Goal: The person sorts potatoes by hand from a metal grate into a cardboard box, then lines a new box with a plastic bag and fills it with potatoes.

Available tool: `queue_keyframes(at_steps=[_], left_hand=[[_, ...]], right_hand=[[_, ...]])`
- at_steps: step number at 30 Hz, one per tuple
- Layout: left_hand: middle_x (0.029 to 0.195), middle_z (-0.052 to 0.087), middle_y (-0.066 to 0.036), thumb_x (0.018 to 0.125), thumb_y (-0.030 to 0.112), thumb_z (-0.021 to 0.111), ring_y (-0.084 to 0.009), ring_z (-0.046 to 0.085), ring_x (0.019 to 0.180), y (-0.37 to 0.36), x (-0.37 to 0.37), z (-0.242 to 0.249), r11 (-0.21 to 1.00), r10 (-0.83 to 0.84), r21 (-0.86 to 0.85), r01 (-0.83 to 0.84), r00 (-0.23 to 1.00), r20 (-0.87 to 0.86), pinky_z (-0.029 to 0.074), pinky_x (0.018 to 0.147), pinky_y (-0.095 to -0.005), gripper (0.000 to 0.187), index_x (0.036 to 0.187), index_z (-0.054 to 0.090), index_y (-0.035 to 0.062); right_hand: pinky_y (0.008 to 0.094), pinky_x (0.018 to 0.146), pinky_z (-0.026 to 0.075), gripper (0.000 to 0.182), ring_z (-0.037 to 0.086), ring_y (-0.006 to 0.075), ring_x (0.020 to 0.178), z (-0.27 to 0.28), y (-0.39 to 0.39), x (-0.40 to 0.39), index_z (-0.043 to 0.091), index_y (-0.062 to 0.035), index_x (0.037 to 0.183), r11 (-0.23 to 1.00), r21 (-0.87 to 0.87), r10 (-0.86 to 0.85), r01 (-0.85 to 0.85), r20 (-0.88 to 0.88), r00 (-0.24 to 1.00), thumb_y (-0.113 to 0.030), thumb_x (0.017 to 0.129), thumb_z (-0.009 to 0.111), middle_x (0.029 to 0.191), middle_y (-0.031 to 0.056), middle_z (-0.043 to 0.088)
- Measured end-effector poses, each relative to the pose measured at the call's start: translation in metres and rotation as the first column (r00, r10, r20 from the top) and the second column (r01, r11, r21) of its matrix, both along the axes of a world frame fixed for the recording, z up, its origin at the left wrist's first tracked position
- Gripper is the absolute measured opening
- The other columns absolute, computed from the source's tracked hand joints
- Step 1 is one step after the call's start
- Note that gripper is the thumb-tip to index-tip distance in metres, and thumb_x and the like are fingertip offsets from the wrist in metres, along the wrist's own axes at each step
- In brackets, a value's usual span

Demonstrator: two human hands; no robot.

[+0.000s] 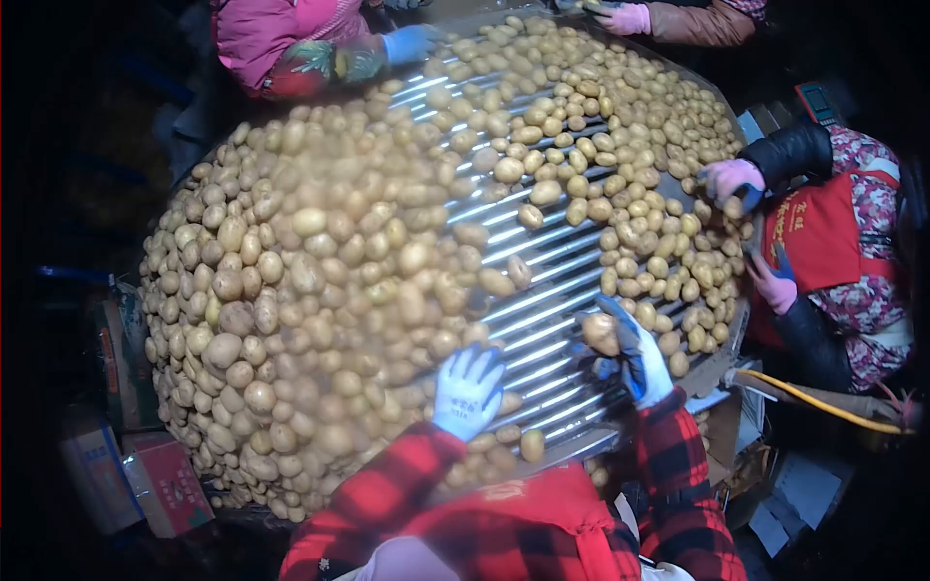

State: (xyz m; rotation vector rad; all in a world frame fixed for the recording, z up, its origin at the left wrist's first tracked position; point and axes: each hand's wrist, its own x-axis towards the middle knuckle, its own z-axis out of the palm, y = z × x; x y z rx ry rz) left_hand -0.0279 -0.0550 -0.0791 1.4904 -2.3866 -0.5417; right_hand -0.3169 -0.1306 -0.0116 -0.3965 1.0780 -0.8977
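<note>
My left hand (468,392), in a white and blue glove, lies with its fingers spread at the near edge of a large heap of potatoes (232,284). The potatoes under its fingertips are partly covered by the glove. Over the right side of the slatted metal grate (547,339), my right hand (639,353) is closed around a single potato (601,332). Its glove is blue on the fingers and white at the back. Several more potatoes (668,281) crowd just beyond this hand.
Across the table, a co-worker's blue-gloved hand (410,45) touches the heap, and a pink-gloved hand (623,17) is at the top. Another co-worker's hands (733,181) work at the right rim. A yellow hose (823,399) runs at right; cardboard boxes (167,482) stand lower left.
</note>
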Motion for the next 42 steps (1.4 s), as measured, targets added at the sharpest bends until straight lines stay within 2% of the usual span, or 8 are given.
queue_keyframes(at_steps=[5,9,13,20,23,29,32,42], left_hand=[[0.142,0.058,-0.011,0.080,0.025,0.070,-0.0362,0.047,0.137,-0.001,0.002,0.001,0.996,0.041,-0.078,-0.040,0.999,0.012,0.036,0.112,-0.0552,0.045,0.122,0.067,0.0117],[0.131,0.063,-0.012,0.074,0.021,0.070,-0.0357,0.054,0.130,-0.001,-0.001,-0.024,0.978,0.016,-0.207,-0.010,1.000,0.024,0.040,0.106,-0.0542,0.040,0.113,0.068,0.0133],[0.142,0.059,-0.014,0.080,0.018,0.067,-0.0390,0.047,0.139,0.003,-0.004,-0.022,0.979,-0.004,-0.205,0.016,0.998,0.058,0.034,0.114,-0.0551,0.041,0.121,0.068,0.0128],[0.142,0.058,-0.022,0.087,0.011,0.064,-0.0421,0.051,0.135,-0.001,-0.003,-0.008,0.996,-0.004,-0.095,-0.005,0.996,-0.089,0.037,0.114,-0.0524,0.035,0.121,0.071,0.0079],[0.139,0.059,-0.027,0.094,0.005,0.055,-0.0446,0.056,0.130,-0.031,0.025,-0.010,0.964,0.080,-0.226,-0.138,0.965,-0.249,0.042,0.112,-0.0506,0.036,0.126,0.069,0.0029],[0.142,0.060,-0.011,0.098,0.037,0.061,-0.0329,0.064,0.119,-0.158,0.084,-0.031,0.948,0.219,-0.306,-0.088,0.878,0.425,0.055,0.091,-0.0475,0.046,0.140,0.060,0.0197],[0.128,0.062,-0.005,0.090,0.039,0.070,-0.0322,0.067,0.104,-0.168,0.058,-0.032,0.978,0.188,-0.203,-0.045,0.612,0.768,0.058,0.082,-0.0469,0.056,0.141,0.055,0.0214],[0.145,0.056,-0.014,0.090,0.010,0.066,-0.0321,0.055,0.134,-0.152,0.101,-0.011,0.995,0.041,-0.104,0.006,0.894,0.446,0.043,0.113,-0.0404,0.057,0.146,0.053,0.0103]], right_hand=[[0.0349,0.061,0.064,0.049,0.070,0.0290,0.097,-0.007,0.104,-0.110,0.049,-0.0131,0.148,0.966,0.066,-0.256,0.248,0.185,0.949,-0.034,0.105,0.059,0.135,0.0231,0.059],[0.0409,0.086,0.064,0.055,0.069,0.0311,0.106,-0.007,0.200,-0.182,0.048,-0.0052,0.147,0.866,0.095,-0.473,0.491,-0.166,0.865,-0.035,0.103,0.061,0.136,0.0213,0.059],[0.0430,0.098,0.056,0.048,0.063,0.0222,0.120,0.043,0.284,-0.190,0.060,-0.0034,0.138,0.947,0.115,-0.198,0.298,-0.522,0.830,-0.023,0.095,0.068,0.138,0.0088,0.063],[0.0341,0.105,0.047,0.046,0.061,0.0213,0.122,-0.010,0.329,-0.091,0.060,-0.0002,0.139,0.947,0.321,0.202,-0.021,-0.545,0.814,-0.017,0.097,0.067,0.130,0.0108,0.068],[0.0365,0.108,0.046,0.046,0.060,0.0242,0.126,-0.019,0.338,-0.044,0.059,-0.0028,0.140,0.920,0.389,0.186,0.040,-0.525,0.831,-0.013,0.095,0.061,0.135,0.0142,0.064],[0.0444,0.113,0.042,0.051,0.051,0.0393,0.136,-0.021,0.339,-0.004,0.056,-0.0082,0.144,0.973,0.199,0.229,-0.116,-0.793,0.565,-0.017,0.093,0.059,0.147,0.0212,0.053],[0.0437,0.111,0.045,0.047,0.055,0.0378,0.131,-0.033,0.340,0.014,0.059,-0.0096,0.139,0.981,0.093,0.160,-0.171,-0.883,0.441,-0.014,0.093,0.063,0.140,0.0187,0.058],[0.0467,0.107,0.046,0.046,0.058,0.0388,0.125,-0.025,0.404,0.002,0.060,-0.0082,0.137,0.997,0.081,0.066,0.008,-0.863,0.502,-0.018,0.093,0.066,0.136,0.0171,0.061]])
